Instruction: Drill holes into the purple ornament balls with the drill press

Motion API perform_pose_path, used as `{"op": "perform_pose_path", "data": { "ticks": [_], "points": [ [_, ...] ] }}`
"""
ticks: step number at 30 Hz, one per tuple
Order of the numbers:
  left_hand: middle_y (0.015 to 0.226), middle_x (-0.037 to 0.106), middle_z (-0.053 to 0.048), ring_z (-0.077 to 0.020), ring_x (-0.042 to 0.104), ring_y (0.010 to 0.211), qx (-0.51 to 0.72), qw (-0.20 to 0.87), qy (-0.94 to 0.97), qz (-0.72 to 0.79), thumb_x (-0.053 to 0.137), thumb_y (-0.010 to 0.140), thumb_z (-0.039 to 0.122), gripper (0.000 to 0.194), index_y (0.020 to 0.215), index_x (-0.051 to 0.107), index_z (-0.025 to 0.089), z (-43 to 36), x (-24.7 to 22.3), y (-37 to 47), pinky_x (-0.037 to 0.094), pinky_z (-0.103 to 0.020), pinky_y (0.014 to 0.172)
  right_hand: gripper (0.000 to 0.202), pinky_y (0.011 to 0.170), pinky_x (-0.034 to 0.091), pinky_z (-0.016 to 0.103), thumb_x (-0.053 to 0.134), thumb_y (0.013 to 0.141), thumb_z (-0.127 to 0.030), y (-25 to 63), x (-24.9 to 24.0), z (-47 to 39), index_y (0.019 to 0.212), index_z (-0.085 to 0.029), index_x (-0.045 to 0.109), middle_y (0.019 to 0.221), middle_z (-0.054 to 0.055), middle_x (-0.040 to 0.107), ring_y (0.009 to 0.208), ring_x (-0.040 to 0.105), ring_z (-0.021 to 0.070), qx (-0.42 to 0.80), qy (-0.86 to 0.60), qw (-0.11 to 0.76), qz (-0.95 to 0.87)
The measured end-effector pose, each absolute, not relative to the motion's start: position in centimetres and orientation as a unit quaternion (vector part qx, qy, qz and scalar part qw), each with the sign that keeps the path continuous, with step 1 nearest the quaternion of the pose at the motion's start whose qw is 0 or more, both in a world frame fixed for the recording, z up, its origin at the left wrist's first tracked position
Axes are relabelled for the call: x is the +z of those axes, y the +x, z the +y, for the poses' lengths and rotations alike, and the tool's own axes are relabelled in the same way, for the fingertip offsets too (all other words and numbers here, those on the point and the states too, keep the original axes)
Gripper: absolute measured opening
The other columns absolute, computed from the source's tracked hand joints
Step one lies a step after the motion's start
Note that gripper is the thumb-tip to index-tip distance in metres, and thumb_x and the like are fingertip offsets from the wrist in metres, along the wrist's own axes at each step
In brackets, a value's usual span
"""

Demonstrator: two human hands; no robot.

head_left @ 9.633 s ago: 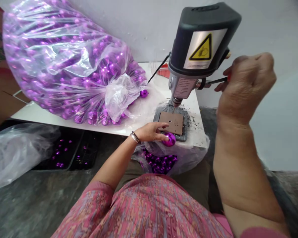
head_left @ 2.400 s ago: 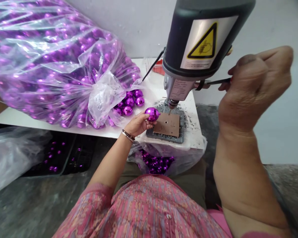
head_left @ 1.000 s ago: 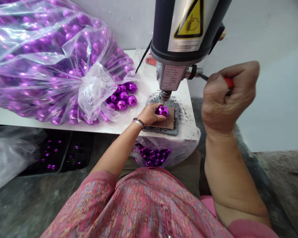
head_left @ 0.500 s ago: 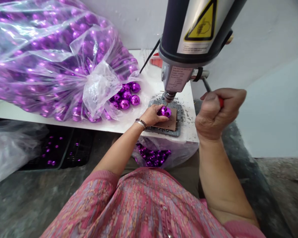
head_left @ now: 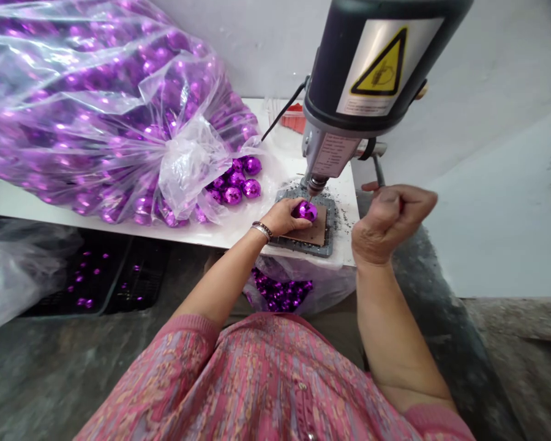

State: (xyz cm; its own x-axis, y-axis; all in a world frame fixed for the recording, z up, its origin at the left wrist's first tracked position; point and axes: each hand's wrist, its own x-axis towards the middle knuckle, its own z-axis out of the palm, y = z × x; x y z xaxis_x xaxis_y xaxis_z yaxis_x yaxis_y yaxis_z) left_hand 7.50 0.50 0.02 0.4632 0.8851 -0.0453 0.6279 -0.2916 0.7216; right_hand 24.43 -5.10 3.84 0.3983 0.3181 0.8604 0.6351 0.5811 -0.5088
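A shiny purple ball (head_left: 307, 211) sits on a brown board (head_left: 316, 231) on the grey base of a drill press (head_left: 330, 150). My left hand (head_left: 285, 218) has its thumb and fingers round the ball's left side. The thin drill bit meets the top of the ball; whether it is inside cannot be made out. To the right, my right hand (head_left: 388, 220) is closed round the end of the press lever (head_left: 379, 170). Several more purple balls (head_left: 236, 179) lie at the mouth of a big clear bag (head_left: 193, 159), left of the press.
The bulging bag covers much of the white table (head_left: 202, 236). Dark shavings surround the press base. An open bag of purple balls (head_left: 282, 293) hangs below the table edge. Red items (head_left: 294, 117) lie behind the press; dark crates (head_left: 92, 272) stand on the floor at left.
My right hand has moved down and a little left with the lever. The drill bit has come down to the ball. My left hand still holds the ball, and the view has shifted slightly.
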Motion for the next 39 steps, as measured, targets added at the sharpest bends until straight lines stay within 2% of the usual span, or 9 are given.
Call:
{"op": "perform_pose_path", "data": {
  "ticks": [7, 16, 19, 21, 23, 26, 31, 34, 39],
  "points": [
    [0.116, 0.074, -0.006, -0.0207, 0.067, 0.103, 0.203, 0.366, 0.765, 0.489, 0.079, 0.076, 0.028, 0.058, 0.130, 0.065, 0.014, -0.7, 0.4, 6.5, 0.052, -0.031, 0.096, 0.027, 0.062, 0.035, 0.016, 0.034, 0.098, -0.036, 25.0, 12.6, -3.4, 0.078, -0.018, 0.035, 0.070, -0.005, 0.037, 0.060, 0.037, -0.0013, -0.033, -0.494, 0.693, -0.525],
    [0.123, 0.075, -0.011, -0.0202, 0.070, 0.096, 0.076, 0.462, 0.813, 0.346, 0.085, 0.074, 0.035, 0.077, 0.144, 0.059, 0.017, -2.8, 1.2, 4.0, 0.054, -0.031, 0.087, 0.026, 0.069, 0.038, 0.016, 0.039, 0.096, -0.033, 24.3, 13.0, -4.1, 0.076, -0.017, 0.033, 0.071, -0.006, 0.035, 0.063, 0.036, -0.0040, 0.000, -0.512, 0.700, -0.498],
    [0.126, 0.074, -0.011, -0.0193, 0.069, 0.095, 0.159, 0.381, 0.786, 0.460, 0.071, 0.089, 0.033, 0.053, 0.138, 0.064, 0.018, -1.4, 1.2, 3.5, 0.055, -0.032, 0.089, 0.024, 0.069, 0.038, 0.017, 0.041, 0.095, -0.031, 24.3, 12.9, -4.3, 0.077, -0.016, 0.035, 0.073, -0.006, 0.036, 0.064, 0.036, -0.0037, 0.007, -0.509, 0.699, -0.502],
    [0.131, 0.071, -0.013, -0.0225, 0.067, 0.111, 0.224, 0.258, 0.749, 0.568, 0.059, 0.094, 0.022, 0.042, 0.135, 0.067, 0.017, 0.2, 1.3, 2.8, 0.052, -0.035, 0.101, 0.024, 0.069, 0.038, 0.018, 0.043, 0.095, -0.031, 24.3, 12.8, -4.5, 0.077, -0.016, 0.035, 0.073, -0.006, 0.036, 0.064, 0.037, -0.0037, 0.007, -0.505, 0.700, -0.505],
    [0.144, 0.063, -0.015, -0.0259, 0.061, 0.130, 0.228, 0.152, 0.718, 0.640, 0.052, 0.092, 0.009, 0.051, 0.141, 0.064, 0.017, 2.0, 1.4, 1.9, 0.046, -0.037, 0.112, 0.026, 0.070, 0.037, 0.018, 0.041, 0.096, -0.033, 24.3, 12.6, -4.7, 0.077, -0.016, 0.036, 0.073, -0.006, 0.035, 0.063, 0.037, -0.0043, 0.002, -0.502, 0.696, -0.513],
    [0.156, 0.051, -0.018, -0.0318, 0.059, 0.133, 0.124, 0.115, 0.714, 0.679, 0.053, 0.084, 0.003, 0.069, 0.152, 0.053, 0.017, 4.4, 1.7, 0.8, 0.047, -0.041, 0.110, 0.027, 0.072, 0.038, 0.019, 0.039, 0.096, -0.036, 24.3, 12.4, -5.0, 0.079, -0.015, 0.038, 0.074, -0.007, 0.038, 0.063, 0.038, -0.0056, -0.002, -0.508, 0.685, -0.523],
    [0.128, 0.070, -0.021, -0.0323, 0.070, 0.110, 0.061, 0.211, 0.715, 0.663, 0.061, 0.089, 0.020, 0.053, 0.141, 0.060, 0.010, 6.0, 1.3, 0.5, 0.052, -0.042, 0.099, 0.026, 0.072, 0.038, 0.018, 0.039, 0.096, -0.034, 24.3, 12.3, -5.2, 0.079, -0.014, 0.039, 0.074, -0.007, 0.039, 0.063, 0.039, -0.0074, -0.006, -0.524, 0.677, -0.517],
    [0.120, 0.074, -0.013, -0.0237, 0.070, 0.100, 0.126, 0.241, 0.717, 0.642, 0.055, 0.094, 0.025, 0.044, 0.135, 0.064, 0.015, 5.8, 0.4, 0.8, 0.053, -0.035, 0.096, 0.027, 0.071, 0.039, 0.016, 0.039, 0.097, -0.033, 24.3, 12.1, -5.1, 0.078, -0.014, 0.039, 0.075, -0.007, 0.039, 0.063, 0.039, -0.0075, -0.010, -0.506, 0.686, -0.523],
    [0.102, 0.074, -0.010, -0.0242, 0.067, 0.096, 0.226, 0.281, 0.672, 0.647, 0.067, 0.085, 0.033, 0.032, 0.108, 0.073, 0.011, 5.6, -1.5, 1.3, 0.053, -0.035, 0.093, 0.024, 0.072, 0.039, 0.014, 0.040, 0.096, -0.031, 24.3, 12.0, -5.1, 0.079, -0.014, 0.038, 0.076, -0.007, 0.038, 0.063, 0.039, -0.0081, 0.002, -0.505, 0.691, -0.518]
  ]
}}
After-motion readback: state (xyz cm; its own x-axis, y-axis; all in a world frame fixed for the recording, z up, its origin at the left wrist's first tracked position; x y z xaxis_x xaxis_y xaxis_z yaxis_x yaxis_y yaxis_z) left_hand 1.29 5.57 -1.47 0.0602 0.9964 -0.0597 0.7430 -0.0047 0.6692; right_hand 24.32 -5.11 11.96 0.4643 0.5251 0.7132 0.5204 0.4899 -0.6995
